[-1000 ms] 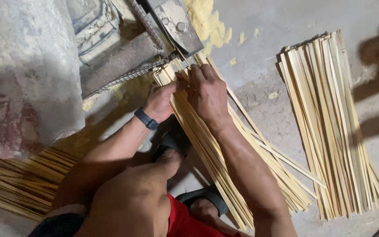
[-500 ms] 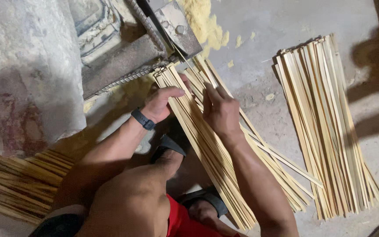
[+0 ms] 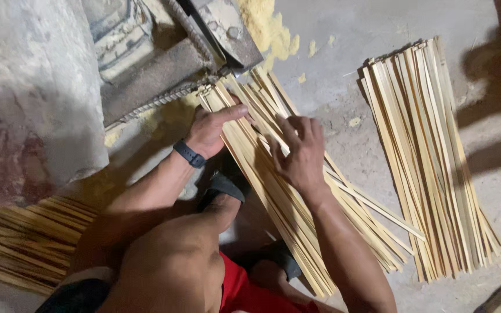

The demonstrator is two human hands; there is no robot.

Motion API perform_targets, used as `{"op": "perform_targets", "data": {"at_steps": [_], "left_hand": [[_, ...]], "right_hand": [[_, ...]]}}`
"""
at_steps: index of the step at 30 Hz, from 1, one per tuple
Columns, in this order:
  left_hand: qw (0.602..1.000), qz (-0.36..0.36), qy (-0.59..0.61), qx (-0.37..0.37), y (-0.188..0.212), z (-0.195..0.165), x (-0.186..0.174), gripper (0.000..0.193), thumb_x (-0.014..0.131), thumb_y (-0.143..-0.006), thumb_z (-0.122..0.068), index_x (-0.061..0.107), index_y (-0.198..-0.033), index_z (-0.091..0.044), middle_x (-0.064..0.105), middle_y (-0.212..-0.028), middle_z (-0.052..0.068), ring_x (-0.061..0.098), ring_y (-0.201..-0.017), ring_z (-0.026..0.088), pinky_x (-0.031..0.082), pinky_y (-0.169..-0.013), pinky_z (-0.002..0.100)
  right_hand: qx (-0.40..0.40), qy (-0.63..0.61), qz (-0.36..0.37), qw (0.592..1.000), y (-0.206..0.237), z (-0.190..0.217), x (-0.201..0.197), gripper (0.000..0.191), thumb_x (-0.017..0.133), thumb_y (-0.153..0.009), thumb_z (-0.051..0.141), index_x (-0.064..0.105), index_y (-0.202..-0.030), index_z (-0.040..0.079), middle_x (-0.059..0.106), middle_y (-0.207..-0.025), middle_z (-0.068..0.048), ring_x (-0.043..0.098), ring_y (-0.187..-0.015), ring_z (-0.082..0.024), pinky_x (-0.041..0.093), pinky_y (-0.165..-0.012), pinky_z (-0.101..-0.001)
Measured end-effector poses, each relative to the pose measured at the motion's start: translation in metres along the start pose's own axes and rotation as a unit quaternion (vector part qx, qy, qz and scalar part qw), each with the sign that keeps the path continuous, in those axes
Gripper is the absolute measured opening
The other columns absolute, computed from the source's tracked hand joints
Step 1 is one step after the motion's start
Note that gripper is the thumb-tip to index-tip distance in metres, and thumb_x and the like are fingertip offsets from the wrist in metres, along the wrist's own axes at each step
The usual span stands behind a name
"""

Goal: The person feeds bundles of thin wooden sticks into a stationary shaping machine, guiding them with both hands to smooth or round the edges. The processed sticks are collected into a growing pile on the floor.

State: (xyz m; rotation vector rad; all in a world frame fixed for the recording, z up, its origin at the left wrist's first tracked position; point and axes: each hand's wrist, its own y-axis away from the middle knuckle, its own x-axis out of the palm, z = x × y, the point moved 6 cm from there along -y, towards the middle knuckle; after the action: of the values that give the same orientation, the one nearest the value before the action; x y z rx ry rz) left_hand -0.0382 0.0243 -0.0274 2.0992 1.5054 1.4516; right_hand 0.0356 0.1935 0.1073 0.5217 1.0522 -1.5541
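I'm looking down at the bundle of strips [image 3: 273, 191] lying slantwise across my lap, its top end at the mouth of the machine [image 3: 215, 35]. Left hand [image 3: 213, 127] lies flat, fingers out, steadying that end; right hand [image 3: 300, 153] seems to pinch one strip, hard to tell. Feeding step, I'd say; next calls for lining a strip up with the slot
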Motion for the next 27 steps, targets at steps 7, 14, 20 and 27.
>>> {"op": "perform_targets", "data": {"at_steps": [7, 14, 20, 27], "left_hand": [[0.995, 0.036, -0.015, 0.089, -0.001, -0.008, -0.002, 0.037, 0.079, -0.082, -0.003, 0.070, -0.118, -0.001, 0.075, -0.110, 0.011, 0.069, -0.107, 0.023, 0.053, -0.101, 0.038], [0.997, -0.056, -0.028, 0.042, -0.014, 0.011, -0.026, 0.033, 0.080, -0.084, -0.008, 0.074, -0.113, 0.007, 0.076, -0.115, 0.016, 0.069, -0.111, 0.023, 0.052, -0.101, 0.036], [0.998, -0.046, -0.044, -0.001, -0.001, -0.002, -0.003, 0.043, 0.085, -0.075, -0.009, 0.072, -0.111, 0.010, 0.075, -0.113, 0.019, 0.072, -0.105, 0.025, 0.057, -0.096, 0.036], [0.998, -0.004, 0.007, 0.067, 0.007, -0.008, 0.007, 0.040, 0.085, -0.084, -0.005, 0.067, -0.119, 0.002, 0.070, -0.114, 0.015, 0.068, -0.103, 0.024, 0.056, -0.095, 0.039]], "right_hand": [[0.111, -0.018, 0.058, 0.992, -0.009, -0.019, 0.028, 0.018, 0.070, -0.098, 0.006, 0.075, -0.115, 0.005, 0.065, -0.076, -0.013, 0.063, -0.053, -0.027, 0.049, -0.047, -0.0422], [0.077, -0.078, 0.044, 0.993, -0.053, 0.000, 0.045, 0.033, 0.073, -0.086, 0.006, 0.068, -0.119, 0.003, 0.066, -0.089, -0.016, 0.066, -0.070, -0.036, 0.053, -0.060, -0.0468], [0.009, 0.021, -0.013, 1.000, -0.016, 0.005, -0.002, 0.031, 0.071, -0.087, 0.007, 0.068, -0.118, 0.007, 0.066, -0.089, -0.012, 0.067, -0.076, -0.029, 0.056, -0.063, -0.0423], [0.080, -0.107, 0.062, 0.989, 0.016, -0.016, 0.023, 0.038, 0.063, -0.093, -0.001, 0.068, -0.130, 0.000, 0.071, -0.088, -0.012, 0.067, -0.065, -0.018, 0.061, -0.055, -0.0321]]}}
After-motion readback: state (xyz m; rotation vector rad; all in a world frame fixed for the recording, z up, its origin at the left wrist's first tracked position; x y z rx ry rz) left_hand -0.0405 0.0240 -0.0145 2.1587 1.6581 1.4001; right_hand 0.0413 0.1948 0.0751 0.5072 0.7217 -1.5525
